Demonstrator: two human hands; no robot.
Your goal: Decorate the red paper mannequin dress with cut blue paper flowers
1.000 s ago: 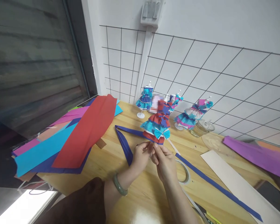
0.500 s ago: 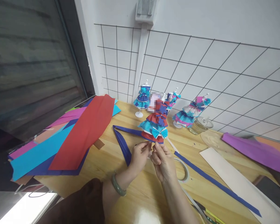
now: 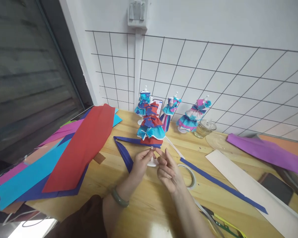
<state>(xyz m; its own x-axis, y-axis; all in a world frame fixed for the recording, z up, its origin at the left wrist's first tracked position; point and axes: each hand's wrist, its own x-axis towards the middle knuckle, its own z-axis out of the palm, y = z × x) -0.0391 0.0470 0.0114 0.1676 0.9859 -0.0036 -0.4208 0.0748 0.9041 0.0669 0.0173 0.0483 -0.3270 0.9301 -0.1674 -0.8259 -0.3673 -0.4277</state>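
Note:
A small dress-form mannequin (image 3: 151, 124) wears a tiered red and light-blue crepe-paper dress with bows and dark-blue trim. Its white round base (image 3: 152, 162) shows between my hands. My left hand (image 3: 140, 163) pinches the mannequin's thin stem just below the hem. My right hand (image 3: 169, 168) has its index finger stretched to the stem, the thumb apart and the other fingers loosely curled; nothing is held in it. A dark-blue paper strip (image 3: 125, 153) lies folded behind my left hand, and a roll of tape (image 3: 192, 178) lies beside my right wrist.
Several dressed mannequins (image 3: 190, 119) stand at the back near a glass jar (image 3: 205, 128) and a phone (image 3: 159, 105). Coloured crepe sheets (image 3: 81, 148) pile up at left. A blue strip (image 3: 223, 185), white paper (image 3: 253, 191) and yellow-green scissors (image 3: 225, 224) lie at right.
The mannequin has turned, so its light-blue bow now faces left instead of right. My right fingers have loosened from a pinch and spread. The view has shifted a little to the right.

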